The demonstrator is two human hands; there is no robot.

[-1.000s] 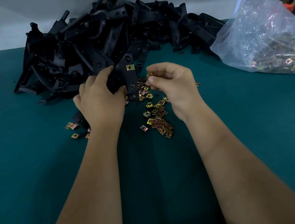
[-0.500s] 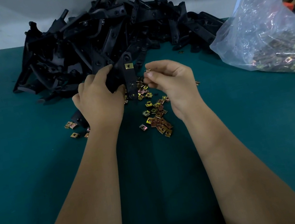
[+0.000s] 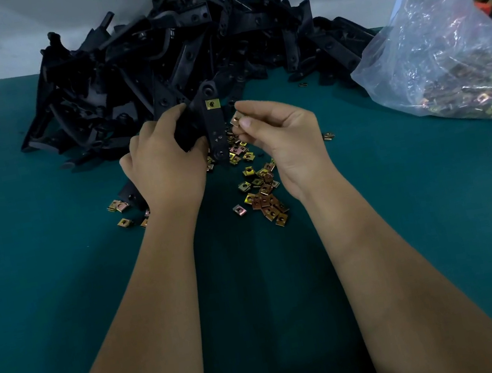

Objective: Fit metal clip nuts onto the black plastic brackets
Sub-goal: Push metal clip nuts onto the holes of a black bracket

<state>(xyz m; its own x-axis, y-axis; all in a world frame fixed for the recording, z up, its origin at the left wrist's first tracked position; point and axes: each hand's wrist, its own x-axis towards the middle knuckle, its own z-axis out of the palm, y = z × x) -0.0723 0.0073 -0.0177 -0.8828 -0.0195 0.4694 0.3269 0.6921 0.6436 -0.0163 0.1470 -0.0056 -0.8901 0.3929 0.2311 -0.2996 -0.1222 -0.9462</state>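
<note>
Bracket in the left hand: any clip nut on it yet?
Yes: the bracket gripped by the left hand already carries one yellow clip nut near its upper end.

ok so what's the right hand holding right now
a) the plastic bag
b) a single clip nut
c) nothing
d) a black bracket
b: the right hand pinches a single clip nut at its fingertips, beside the bracket that the left hand grips.
</note>
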